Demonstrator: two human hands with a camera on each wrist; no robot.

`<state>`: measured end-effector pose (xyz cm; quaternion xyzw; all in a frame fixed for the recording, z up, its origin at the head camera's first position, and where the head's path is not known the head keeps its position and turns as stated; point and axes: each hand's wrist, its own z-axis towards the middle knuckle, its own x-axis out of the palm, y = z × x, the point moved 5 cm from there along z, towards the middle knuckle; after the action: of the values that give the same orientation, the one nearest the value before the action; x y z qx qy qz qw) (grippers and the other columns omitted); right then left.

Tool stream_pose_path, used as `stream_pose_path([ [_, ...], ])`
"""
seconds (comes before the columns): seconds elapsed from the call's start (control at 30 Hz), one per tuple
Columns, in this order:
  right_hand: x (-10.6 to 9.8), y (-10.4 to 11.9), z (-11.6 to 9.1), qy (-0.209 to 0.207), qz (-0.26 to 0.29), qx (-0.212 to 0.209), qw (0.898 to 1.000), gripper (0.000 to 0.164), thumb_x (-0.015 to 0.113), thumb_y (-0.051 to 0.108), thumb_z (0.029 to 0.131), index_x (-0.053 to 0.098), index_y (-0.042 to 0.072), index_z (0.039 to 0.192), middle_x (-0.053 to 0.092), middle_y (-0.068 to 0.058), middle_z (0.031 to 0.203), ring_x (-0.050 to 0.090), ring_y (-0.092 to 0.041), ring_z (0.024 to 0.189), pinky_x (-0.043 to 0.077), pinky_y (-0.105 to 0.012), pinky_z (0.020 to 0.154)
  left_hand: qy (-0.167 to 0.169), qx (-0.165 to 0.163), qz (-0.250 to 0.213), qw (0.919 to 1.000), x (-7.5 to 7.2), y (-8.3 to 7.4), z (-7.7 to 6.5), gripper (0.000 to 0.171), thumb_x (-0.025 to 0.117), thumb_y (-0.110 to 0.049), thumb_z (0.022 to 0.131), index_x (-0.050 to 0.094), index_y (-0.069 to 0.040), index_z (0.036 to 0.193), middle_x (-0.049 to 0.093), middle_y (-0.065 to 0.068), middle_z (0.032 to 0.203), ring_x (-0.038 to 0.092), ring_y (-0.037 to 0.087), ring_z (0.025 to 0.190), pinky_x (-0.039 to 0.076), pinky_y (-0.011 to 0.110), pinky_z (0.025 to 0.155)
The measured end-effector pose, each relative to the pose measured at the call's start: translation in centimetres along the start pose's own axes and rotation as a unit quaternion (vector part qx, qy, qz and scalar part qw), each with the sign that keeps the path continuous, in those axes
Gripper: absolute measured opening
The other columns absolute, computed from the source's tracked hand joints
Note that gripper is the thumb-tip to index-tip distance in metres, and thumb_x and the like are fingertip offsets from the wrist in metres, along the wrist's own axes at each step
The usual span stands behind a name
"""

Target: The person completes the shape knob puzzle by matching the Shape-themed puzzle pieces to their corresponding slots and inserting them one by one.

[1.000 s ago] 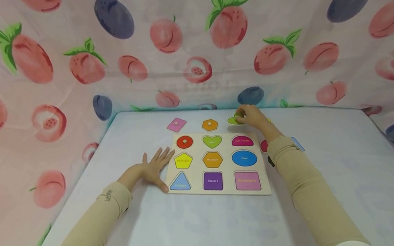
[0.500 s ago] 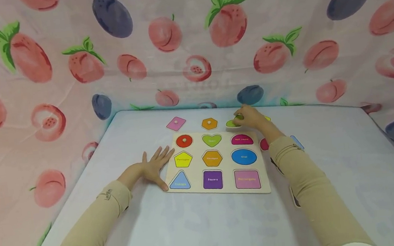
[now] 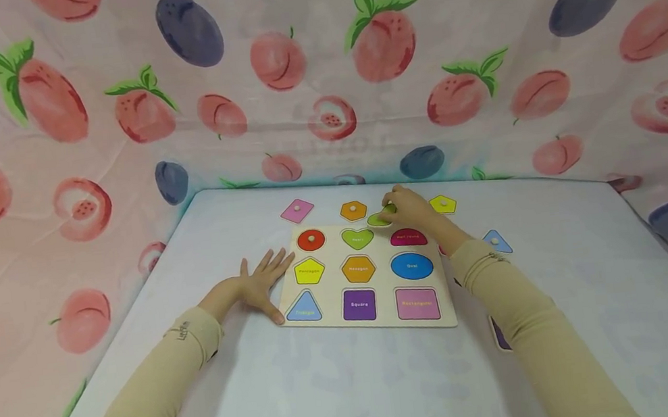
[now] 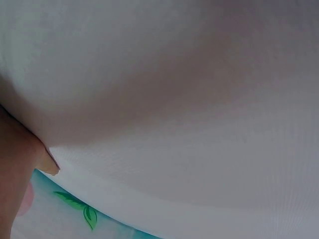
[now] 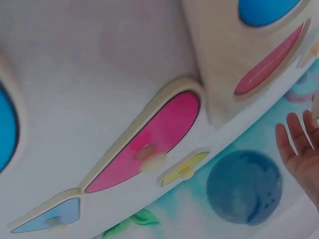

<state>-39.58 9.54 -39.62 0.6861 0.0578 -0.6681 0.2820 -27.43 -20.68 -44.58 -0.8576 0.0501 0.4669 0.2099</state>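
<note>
Head view: a green, seemingly heart-shaped piece (image 3: 378, 219) is being carried, right hand (image 3: 410, 209) pinching, nearer its matching lime heart recess (image 3: 357, 238), left hand (image 3: 257, 290) splayed.

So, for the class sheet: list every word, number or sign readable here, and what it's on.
On the puzzle board:
"Heart" (slightly blurred): green heart
"Half round" (slightly blurred): magenta shape
"Pentagon": yellow shape
"Hexagon": orange shape
"Oval": blue shape
"Triangle": light-blue shape
"Square": purple shape
"Rectangular": pink shape
Left cuff, right cuff, backdrop: lettering too small or faint.
No numbers readable.
</note>
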Motion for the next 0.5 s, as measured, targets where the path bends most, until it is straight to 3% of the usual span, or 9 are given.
stream_pose_path([
  [0.23,0.7,3.0,-0.2,0.004,-0.012,0.018,1.000,0.045,0.066,0.039,0.087,0.063,0.000,0.109,0.056,-0.016,0.100,0.051,-0.024,0.081,0.049,-0.035,0.073,-0.001,-0.004,0.002,1.0000,0.0,0.2,0.0,0.132,0.082,-0.052,0.060,-0.007,-0.020,0.152,-0.016,0.009,0.159,-0.019,0.035,0.144,-0.019,0.070,0.103],
  [0.5,1.7,4.3,-0.2,0.015,-0.023,0.062,0.998,0.044,0.066,0.039,0.086,0.063,0.000,0.105,0.058,-0.014,0.097,0.053,-0.024,0.078,0.050,-0.035,0.071,-0.002,-0.010,0.006,0.9999,0.0,0.0,0.0,0.131,0.082,-0.053,0.060,-0.006,-0.020,0.152,-0.014,0.009,0.159,-0.018,0.035,0.145,-0.018,0.071,0.103],
])
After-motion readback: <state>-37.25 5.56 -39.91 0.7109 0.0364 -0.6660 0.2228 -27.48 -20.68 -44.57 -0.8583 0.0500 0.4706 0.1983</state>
